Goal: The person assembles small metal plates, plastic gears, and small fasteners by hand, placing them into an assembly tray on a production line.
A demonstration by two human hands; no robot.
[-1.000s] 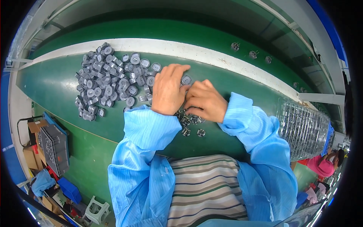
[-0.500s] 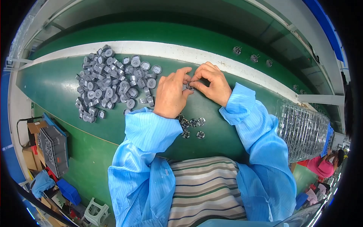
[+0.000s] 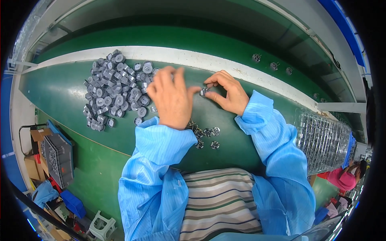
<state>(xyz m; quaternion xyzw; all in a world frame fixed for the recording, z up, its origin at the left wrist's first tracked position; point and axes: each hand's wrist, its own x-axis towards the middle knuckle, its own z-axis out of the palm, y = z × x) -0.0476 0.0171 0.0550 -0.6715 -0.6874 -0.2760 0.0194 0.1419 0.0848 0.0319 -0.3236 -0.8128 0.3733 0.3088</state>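
Observation:
Between the thumb and fingers of my right hand [image 3: 228, 91] is a small round metallic part [image 3: 204, 92], held just over the green work surface [image 3: 233, 132]. My left hand [image 3: 171, 96] is apart from it, fingers spread and slightly blurred, over the right edge of a heap of round grey plastic caps [image 3: 116, 88]. Nothing shows in the left hand. Some caps are hidden beneath it. Close to my left sleeve lie several small round dark-and-silver parts [image 3: 207, 132], some with thin pins.
A white ledge [image 3: 193, 57] borders the surface at the back; beyond it a green belt [image 3: 225, 40] carries a few small metallic parts [image 3: 256, 58]. Stacked clear plastic trays [image 3: 321, 138] stand at the right. A grey bin [image 3: 58, 158] and a stool [image 3: 102, 227] are at lower left.
My left hand has let go of the small part and moved left toward the grey caps, its fingers spreading. The right hand keeps hold of the part in nearly the same place.

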